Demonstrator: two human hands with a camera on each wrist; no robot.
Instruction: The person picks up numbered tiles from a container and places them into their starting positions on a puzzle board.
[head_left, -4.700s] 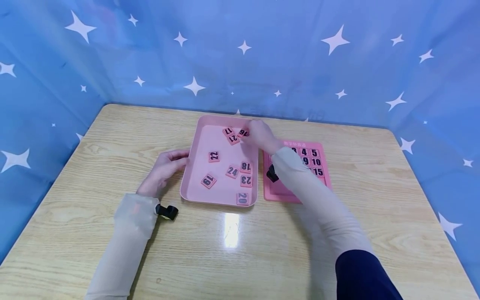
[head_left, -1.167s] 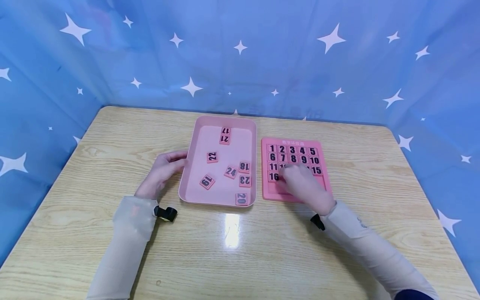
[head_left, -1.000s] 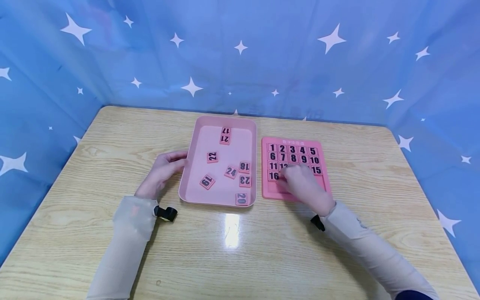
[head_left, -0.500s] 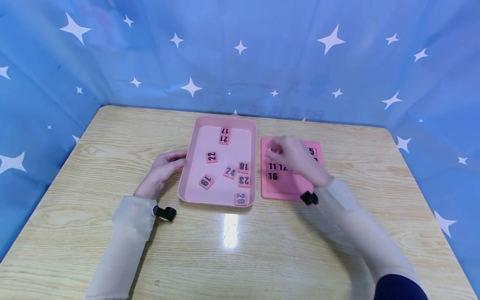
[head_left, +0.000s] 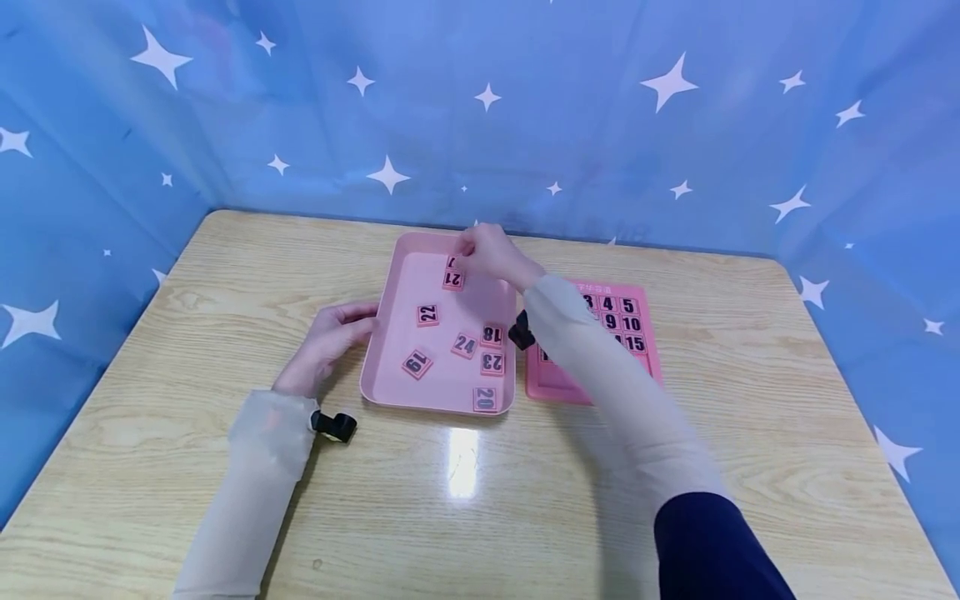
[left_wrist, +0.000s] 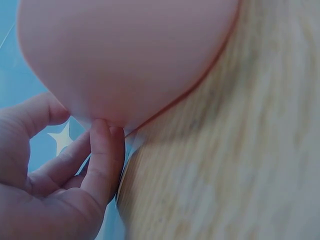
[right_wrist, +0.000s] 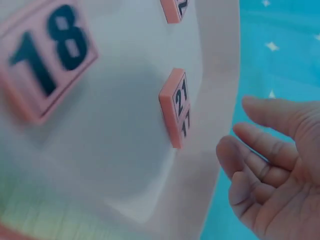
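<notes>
In the head view, my left hand (head_left: 326, 342) rests its fingertips against the outer left wall of a pink tray (head_left: 382, 367). The left wrist view has these fingertips (left_wrist: 100, 132) touching the wall from outside. My right hand (head_left: 491, 252) is above the tray's far end, over the number tile 17 (head_left: 452, 262), which it partly covers. Tile 21 (head_left: 452, 281) lies directly below that one. In the right wrist view the right hand (right_wrist: 280, 165) has loosely bent fingers with nothing between them, apart from the tiles.
Loose tiles 22 (head_left: 427, 315), 19 (head_left: 417, 363), 24 (head_left: 464, 345), 18 (head_left: 492, 335), 23 (head_left: 492, 363) and 20 (head_left: 485, 399) lie in the tray. A pink number board (head_left: 555, 383), partly hidden by the right sleeve, sits right of it on the wooden table (head_left: 375, 500).
Tile 16 went from the tray to the board's fourth row. My right hand has since left the board and moved leftward over the tray's far end. The left hand stays put.
</notes>
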